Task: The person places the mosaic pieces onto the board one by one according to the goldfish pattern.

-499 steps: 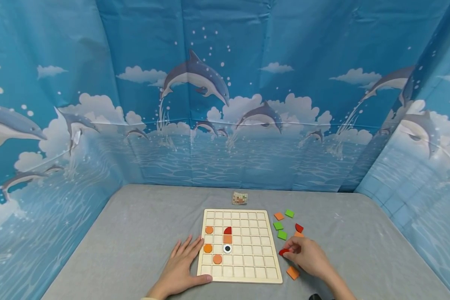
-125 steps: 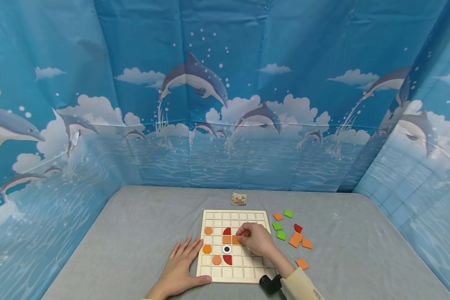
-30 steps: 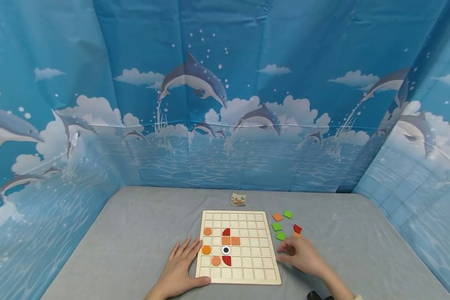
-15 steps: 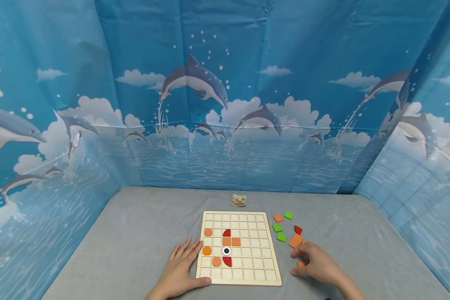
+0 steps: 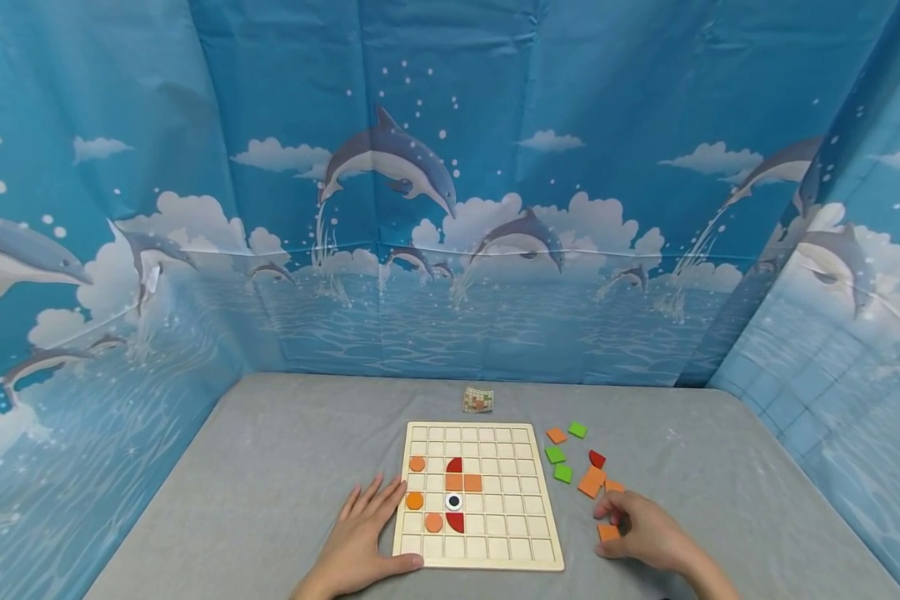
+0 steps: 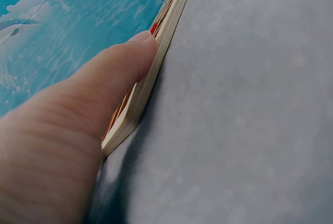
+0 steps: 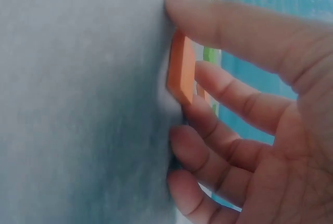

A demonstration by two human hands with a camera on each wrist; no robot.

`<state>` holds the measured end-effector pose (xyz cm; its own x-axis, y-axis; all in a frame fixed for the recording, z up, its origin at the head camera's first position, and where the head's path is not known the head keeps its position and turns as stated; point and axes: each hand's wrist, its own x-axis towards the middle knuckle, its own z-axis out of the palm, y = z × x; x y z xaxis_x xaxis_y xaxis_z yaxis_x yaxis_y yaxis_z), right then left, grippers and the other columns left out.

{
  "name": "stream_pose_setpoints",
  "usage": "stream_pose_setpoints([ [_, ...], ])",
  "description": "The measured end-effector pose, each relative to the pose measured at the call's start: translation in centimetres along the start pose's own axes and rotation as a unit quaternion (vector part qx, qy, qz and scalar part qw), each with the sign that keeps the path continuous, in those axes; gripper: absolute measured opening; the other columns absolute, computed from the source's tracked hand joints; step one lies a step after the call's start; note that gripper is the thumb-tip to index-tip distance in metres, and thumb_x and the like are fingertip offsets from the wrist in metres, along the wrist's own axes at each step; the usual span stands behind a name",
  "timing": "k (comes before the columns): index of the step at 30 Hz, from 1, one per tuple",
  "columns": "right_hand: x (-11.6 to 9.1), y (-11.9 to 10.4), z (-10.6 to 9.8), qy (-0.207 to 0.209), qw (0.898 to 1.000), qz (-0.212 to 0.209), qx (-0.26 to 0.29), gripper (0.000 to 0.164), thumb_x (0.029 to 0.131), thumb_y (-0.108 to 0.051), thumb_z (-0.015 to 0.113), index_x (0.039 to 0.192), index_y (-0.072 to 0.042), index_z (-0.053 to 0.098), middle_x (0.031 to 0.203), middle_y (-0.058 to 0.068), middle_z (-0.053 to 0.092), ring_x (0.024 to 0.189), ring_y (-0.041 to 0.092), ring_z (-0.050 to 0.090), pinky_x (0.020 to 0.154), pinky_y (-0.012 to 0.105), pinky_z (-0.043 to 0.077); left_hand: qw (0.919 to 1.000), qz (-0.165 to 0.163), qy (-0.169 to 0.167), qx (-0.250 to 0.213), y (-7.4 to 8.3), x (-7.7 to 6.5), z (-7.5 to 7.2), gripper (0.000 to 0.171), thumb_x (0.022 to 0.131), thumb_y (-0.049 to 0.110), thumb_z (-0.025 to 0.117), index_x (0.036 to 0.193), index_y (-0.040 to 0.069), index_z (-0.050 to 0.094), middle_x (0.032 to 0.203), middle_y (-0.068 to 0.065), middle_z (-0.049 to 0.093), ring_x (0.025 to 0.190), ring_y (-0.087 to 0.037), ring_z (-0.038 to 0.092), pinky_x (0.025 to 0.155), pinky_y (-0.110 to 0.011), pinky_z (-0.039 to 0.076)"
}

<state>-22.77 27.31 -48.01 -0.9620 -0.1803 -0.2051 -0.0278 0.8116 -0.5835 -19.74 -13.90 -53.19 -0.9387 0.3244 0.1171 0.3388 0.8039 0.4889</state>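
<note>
My left hand (image 5: 363, 533) lies spread at the near left corner of a wooden grid board (image 5: 507, 505), fingertips at its left side. In the left wrist view its thumb (image 6: 122, 60) rests on the board's near edge. To the right of the board, my right hand (image 5: 648, 533) pinches an orange square tile (image 5: 607, 532) at the table. The right wrist view has the thumb at one end of this tile (image 7: 180, 70) and a fingertip at the other, with the remaining fingers curled beside it. On the board sit orange discs (image 5: 433, 522), red quarter-circles (image 5: 455, 522), orange squares (image 5: 472, 482) and an eye disc (image 5: 453, 501).
Loose tiles lie between board and right hand: green ones (image 5: 555, 455), a red quarter-circle (image 5: 597, 459) and orange ones (image 5: 592, 482). A small patterned card (image 5: 478, 400) lies behind the board on the grey cloth (image 5: 307, 450). A dolphin curtain (image 5: 450, 317) encloses the table's back and sides.
A second red quarter-circle and a second orange square have come onto the board. My right hand has moved from the board to the loose tiles and closed on an orange one. My left hand stays put.
</note>
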Motion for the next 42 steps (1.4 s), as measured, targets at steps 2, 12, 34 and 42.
stream_pose_setpoints([
  [2,-0.1,0.1,0.0,0.0,1.0,0.009,0.003,0.038,0.06,-0.019,0.09,0.084,-0.011,0.061,0.074,0.002,0.047,0.068,0.018,0.044,0.059,0.031,0.035,1.0,-0.001,-0.001,-0.002,0.0,0.0,0.0,0.103,0.07,0.079,0.056,0.149,0.016,0.036,0.151,0.001,0.032,0.141,-0.029,0.016,0.108,-0.053,0.004],
  [12,-0.6,0.3,0.0,0.001,0.999,0.031,0.012,0.037,0.063,-0.02,0.088,0.081,-0.011,0.058,0.07,0.003,0.047,0.064,0.018,0.044,0.056,0.029,0.033,1.0,-0.006,-0.005,-0.002,0.1,0.0,0.0,0.103,0.071,0.079,0.056,0.148,0.015,0.036,0.151,0.0,0.033,0.141,-0.03,0.016,0.109,-0.053,0.004],
  [34,-1.7,1.6,-0.6,-0.022,0.996,-0.058,0.06,0.031,0.071,-0.022,0.084,0.084,-0.009,0.06,0.074,0.002,0.049,0.063,0.015,0.043,0.053,0.027,0.035,1.0,-0.003,0.0,0.001,0.1,-0.1,0.0,0.102,0.071,0.079,0.055,0.149,0.015,0.035,0.151,0.0,0.032,0.141,-0.029,0.015,0.109,-0.052,0.003],
  [42,-1.7,1.5,-0.3,-0.004,0.998,-0.039,0.049,0.03,0.07,-0.021,0.084,0.084,-0.011,0.059,0.074,0.0,0.05,0.062,0.017,0.046,0.053,0.026,0.037,1.0,-0.002,0.001,0.001,0.2,-0.1,-0.1,0.103,0.071,0.079,0.055,0.149,0.015,0.035,0.151,0.0,0.032,0.141,-0.029,0.016,0.109,-0.051,0.003],
])
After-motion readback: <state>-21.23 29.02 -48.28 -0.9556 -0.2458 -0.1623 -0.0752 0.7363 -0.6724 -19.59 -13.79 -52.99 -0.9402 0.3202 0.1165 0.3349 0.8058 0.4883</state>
